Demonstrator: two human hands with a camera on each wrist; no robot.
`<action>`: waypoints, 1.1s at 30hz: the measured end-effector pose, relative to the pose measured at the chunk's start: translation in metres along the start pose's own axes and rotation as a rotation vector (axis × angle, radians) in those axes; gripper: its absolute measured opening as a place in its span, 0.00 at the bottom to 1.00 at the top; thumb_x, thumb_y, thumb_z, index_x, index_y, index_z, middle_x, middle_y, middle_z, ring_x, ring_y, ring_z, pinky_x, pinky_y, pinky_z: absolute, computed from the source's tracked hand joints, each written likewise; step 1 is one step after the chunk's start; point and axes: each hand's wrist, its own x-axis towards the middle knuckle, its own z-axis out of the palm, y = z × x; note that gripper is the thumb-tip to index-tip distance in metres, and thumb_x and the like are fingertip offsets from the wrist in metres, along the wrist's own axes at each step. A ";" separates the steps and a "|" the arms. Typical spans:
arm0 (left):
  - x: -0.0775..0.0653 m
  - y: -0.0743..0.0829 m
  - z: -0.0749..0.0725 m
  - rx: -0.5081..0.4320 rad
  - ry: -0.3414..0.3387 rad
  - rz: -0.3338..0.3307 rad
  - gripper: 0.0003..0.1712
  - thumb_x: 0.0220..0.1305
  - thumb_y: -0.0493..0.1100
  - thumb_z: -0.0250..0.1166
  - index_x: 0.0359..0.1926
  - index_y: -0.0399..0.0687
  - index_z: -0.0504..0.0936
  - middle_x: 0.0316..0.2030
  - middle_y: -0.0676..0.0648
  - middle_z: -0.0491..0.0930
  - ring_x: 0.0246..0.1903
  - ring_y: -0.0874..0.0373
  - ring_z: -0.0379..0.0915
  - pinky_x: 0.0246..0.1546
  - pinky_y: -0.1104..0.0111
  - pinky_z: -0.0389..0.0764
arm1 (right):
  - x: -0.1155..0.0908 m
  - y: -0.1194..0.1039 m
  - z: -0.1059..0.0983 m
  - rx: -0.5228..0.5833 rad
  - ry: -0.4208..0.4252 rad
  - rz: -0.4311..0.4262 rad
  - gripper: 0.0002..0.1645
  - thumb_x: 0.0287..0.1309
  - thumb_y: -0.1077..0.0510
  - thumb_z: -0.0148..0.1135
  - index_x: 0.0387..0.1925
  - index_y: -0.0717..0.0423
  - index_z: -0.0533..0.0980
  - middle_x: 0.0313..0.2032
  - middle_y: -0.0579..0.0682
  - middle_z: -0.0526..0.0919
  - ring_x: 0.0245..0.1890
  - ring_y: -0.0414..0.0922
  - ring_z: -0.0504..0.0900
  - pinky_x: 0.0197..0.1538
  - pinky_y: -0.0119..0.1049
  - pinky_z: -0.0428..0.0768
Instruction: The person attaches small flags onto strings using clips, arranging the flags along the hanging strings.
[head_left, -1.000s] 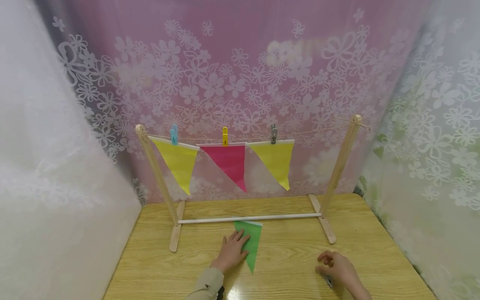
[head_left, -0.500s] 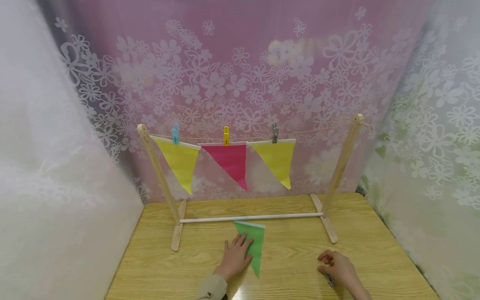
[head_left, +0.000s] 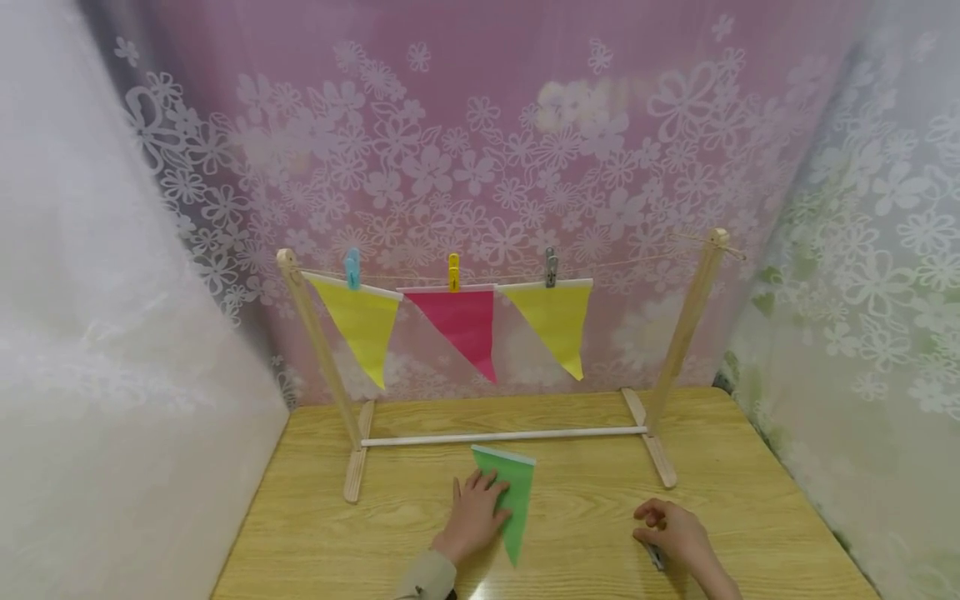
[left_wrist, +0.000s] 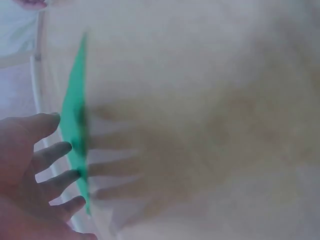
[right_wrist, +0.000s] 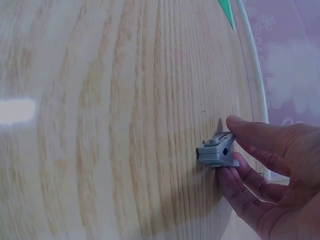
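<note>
A green triangular pennant [head_left: 517, 483] with a white top strip lies on the table in front of the stand's white rod. My left hand [head_left: 474, 515] rests on its left part with the fingers spread straight; in the left wrist view the fingertips [left_wrist: 75, 175] touch the green pennant. At the front right, my right hand [head_left: 678, 533] pinches a grey clothespin [right_wrist: 217, 151] between thumb and fingers, low over the tabletop. On the string hang a left yellow pennant [head_left: 358, 321], a pink pennant [head_left: 465, 325] and a right yellow pennant [head_left: 555, 317].
Light blue [head_left: 352, 268], yellow [head_left: 453, 273] and grey [head_left: 551, 267] clothespins hold the hanging pennants. The string [head_left: 637, 261] runs between two wooden posts [head_left: 684, 333]. A white rod [head_left: 502, 436] joins their feet. Flowered curtains [head_left: 450, 125] surround the wooden table [head_left: 585, 542].
My left hand has slid the green pennant toward me and slightly right, away from the white rod. My right hand stays nearly in place with the clothespin.
</note>
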 end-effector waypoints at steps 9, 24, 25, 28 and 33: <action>0.043 -0.015 -0.024 -0.004 0.172 0.053 0.13 0.69 0.42 0.68 0.52 0.44 0.85 0.48 0.42 0.85 0.51 0.40 0.79 0.52 0.42 0.79 | 0.000 0.002 0.000 0.025 0.003 0.008 0.14 0.50 0.56 0.79 0.38 0.51 0.83 0.31 0.42 0.81 0.32 0.41 0.77 0.35 0.39 0.74; 0.055 -0.043 -0.021 0.067 0.104 0.097 0.17 0.57 0.35 0.75 0.49 0.43 0.87 0.46 0.43 0.86 0.45 0.45 0.82 0.50 0.51 0.82 | 0.000 0.002 0.003 0.038 0.027 -0.018 0.14 0.49 0.57 0.79 0.38 0.51 0.83 0.31 0.42 0.80 0.32 0.41 0.77 0.35 0.39 0.75; 0.054 -0.043 -0.021 0.069 0.095 0.087 0.17 0.56 0.36 0.76 0.48 0.44 0.88 0.46 0.43 0.86 0.46 0.44 0.82 0.50 0.50 0.82 | 0.000 0.002 0.003 0.040 0.025 -0.017 0.14 0.49 0.57 0.79 0.38 0.51 0.83 0.31 0.42 0.81 0.32 0.41 0.77 0.35 0.39 0.76; 0.050 -0.041 -0.021 0.056 0.082 0.059 0.17 0.55 0.37 0.77 0.47 0.45 0.88 0.47 0.43 0.85 0.48 0.43 0.81 0.50 0.47 0.81 | 0.002 0.003 0.003 0.043 0.018 -0.024 0.14 0.49 0.57 0.79 0.38 0.52 0.83 0.32 0.42 0.82 0.32 0.40 0.78 0.35 0.38 0.77; 0.049 -0.039 -0.022 0.062 0.115 0.018 0.14 0.58 0.39 0.76 0.46 0.46 0.88 0.46 0.43 0.85 0.48 0.42 0.80 0.49 0.45 0.80 | 0.002 0.001 0.002 0.059 0.011 -0.037 0.15 0.49 0.59 0.79 0.39 0.53 0.83 0.34 0.44 0.83 0.30 0.39 0.77 0.34 0.36 0.77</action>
